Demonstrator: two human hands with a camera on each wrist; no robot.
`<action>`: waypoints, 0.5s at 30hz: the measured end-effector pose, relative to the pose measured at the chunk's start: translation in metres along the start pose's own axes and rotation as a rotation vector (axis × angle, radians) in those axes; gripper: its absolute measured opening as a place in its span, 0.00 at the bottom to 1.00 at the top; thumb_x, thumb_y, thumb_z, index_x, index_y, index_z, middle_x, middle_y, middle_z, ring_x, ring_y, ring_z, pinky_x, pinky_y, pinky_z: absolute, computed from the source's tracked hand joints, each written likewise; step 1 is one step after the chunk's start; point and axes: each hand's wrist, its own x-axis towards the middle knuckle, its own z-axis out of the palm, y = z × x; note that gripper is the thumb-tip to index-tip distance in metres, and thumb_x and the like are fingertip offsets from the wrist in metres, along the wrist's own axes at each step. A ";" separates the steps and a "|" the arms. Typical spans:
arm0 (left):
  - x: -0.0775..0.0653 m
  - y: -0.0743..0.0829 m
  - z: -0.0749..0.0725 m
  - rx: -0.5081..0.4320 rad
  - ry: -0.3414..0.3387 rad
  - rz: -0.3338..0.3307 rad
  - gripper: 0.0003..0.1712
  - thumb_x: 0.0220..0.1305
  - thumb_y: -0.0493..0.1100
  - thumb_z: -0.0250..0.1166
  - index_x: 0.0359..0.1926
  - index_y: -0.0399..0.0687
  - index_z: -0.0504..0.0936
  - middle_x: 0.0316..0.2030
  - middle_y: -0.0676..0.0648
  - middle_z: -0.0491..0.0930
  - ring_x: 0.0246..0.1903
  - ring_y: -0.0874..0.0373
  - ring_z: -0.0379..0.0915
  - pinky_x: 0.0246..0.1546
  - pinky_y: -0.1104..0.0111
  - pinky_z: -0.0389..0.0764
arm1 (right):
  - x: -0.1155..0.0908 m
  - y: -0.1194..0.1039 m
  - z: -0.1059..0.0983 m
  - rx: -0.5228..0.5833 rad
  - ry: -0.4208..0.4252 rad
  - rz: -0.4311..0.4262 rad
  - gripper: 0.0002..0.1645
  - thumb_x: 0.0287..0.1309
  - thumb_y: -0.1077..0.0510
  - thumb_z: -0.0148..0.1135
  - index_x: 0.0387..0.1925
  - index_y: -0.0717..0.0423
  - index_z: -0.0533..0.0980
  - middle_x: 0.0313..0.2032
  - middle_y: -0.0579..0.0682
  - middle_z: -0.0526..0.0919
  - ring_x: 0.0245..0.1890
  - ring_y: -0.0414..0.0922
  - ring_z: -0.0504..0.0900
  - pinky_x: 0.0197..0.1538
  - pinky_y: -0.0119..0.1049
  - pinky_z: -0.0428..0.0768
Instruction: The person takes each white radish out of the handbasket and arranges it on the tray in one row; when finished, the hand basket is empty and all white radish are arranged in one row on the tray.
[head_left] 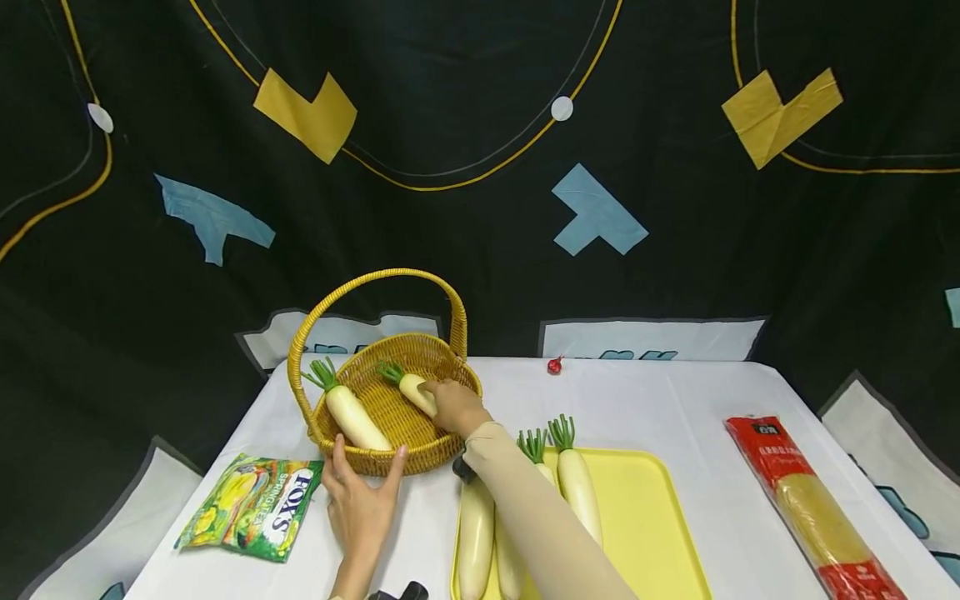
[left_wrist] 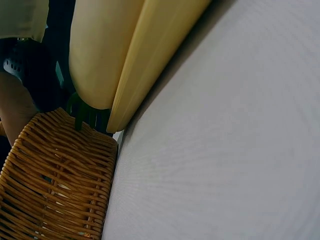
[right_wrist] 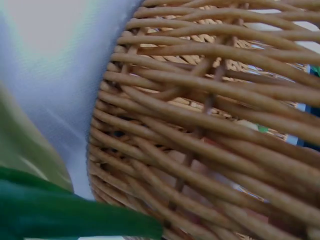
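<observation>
A wicker basket (head_left: 429,454) with a tall arched handle stands at the back left of the table. My left hand (head_left: 362,504) rests against its near side, thumb and fingers spread and reaching up to the rim. Inside the basket, a white radish (head_left: 356,419) with green stems leans at the left. Reaching in over the right rim, my right hand (head_left: 456,407) holds the lower end of another white radish (head_left: 416,393), whose stems point to the back. In the right wrist view the woven wall (right_wrist: 200,115) hides most of that hand.
Right of the basket lies a yellow tray (head_left: 645,500) with several more white radishes (head_left: 579,492), partly under my right forearm. A green candy bag (head_left: 251,504) lies at the left, a red-ended noodle pack (head_left: 813,508) at the right. A small red item (head_left: 554,366) sits near the back edge.
</observation>
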 end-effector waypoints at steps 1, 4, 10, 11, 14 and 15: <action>0.000 0.000 0.000 -0.001 0.003 -0.001 0.61 0.44 0.75 0.59 0.70 0.57 0.39 0.65 0.30 0.47 0.50 0.25 0.61 0.44 0.40 0.65 | 0.001 0.000 0.000 0.003 -0.004 0.002 0.35 0.50 0.59 0.64 0.60 0.39 0.66 0.55 0.50 0.75 0.51 0.45 0.76 0.48 0.36 0.77; 0.000 -0.001 -0.001 0.000 0.013 -0.001 0.61 0.44 0.74 0.59 0.70 0.57 0.40 0.65 0.31 0.47 0.49 0.25 0.61 0.43 0.41 0.65 | 0.002 -0.001 0.001 0.020 -0.021 0.002 0.36 0.49 0.57 0.65 0.61 0.38 0.66 0.55 0.51 0.74 0.47 0.44 0.76 0.43 0.34 0.76; -0.001 -0.002 0.000 -0.007 0.024 0.010 0.60 0.44 0.73 0.61 0.70 0.56 0.41 0.64 0.30 0.48 0.47 0.25 0.63 0.40 0.43 0.66 | 0.002 0.001 -0.001 0.086 -0.055 0.028 0.38 0.46 0.58 0.66 0.61 0.38 0.65 0.54 0.50 0.76 0.38 0.41 0.74 0.35 0.30 0.74; -0.001 -0.002 0.000 -0.008 0.026 0.012 0.60 0.44 0.73 0.61 0.70 0.56 0.41 0.64 0.30 0.49 0.47 0.25 0.63 0.40 0.43 0.66 | 0.002 0.001 -0.002 0.101 -0.058 0.029 0.38 0.46 0.59 0.65 0.61 0.39 0.66 0.54 0.50 0.76 0.37 0.41 0.74 0.35 0.30 0.74; -0.001 -0.002 0.001 -0.006 0.031 0.017 0.60 0.44 0.72 0.61 0.70 0.57 0.41 0.64 0.30 0.49 0.46 0.25 0.64 0.39 0.43 0.66 | 0.001 0.003 -0.004 0.152 -0.057 0.020 0.37 0.46 0.59 0.65 0.61 0.41 0.66 0.53 0.51 0.77 0.37 0.41 0.74 0.38 0.31 0.74; -0.001 -0.002 0.002 -0.006 0.032 0.019 0.60 0.44 0.72 0.61 0.70 0.57 0.41 0.64 0.30 0.49 0.46 0.25 0.64 0.39 0.43 0.66 | 0.002 0.004 -0.004 0.169 -0.055 0.017 0.37 0.47 0.59 0.65 0.61 0.42 0.66 0.54 0.51 0.76 0.38 0.41 0.74 0.40 0.32 0.75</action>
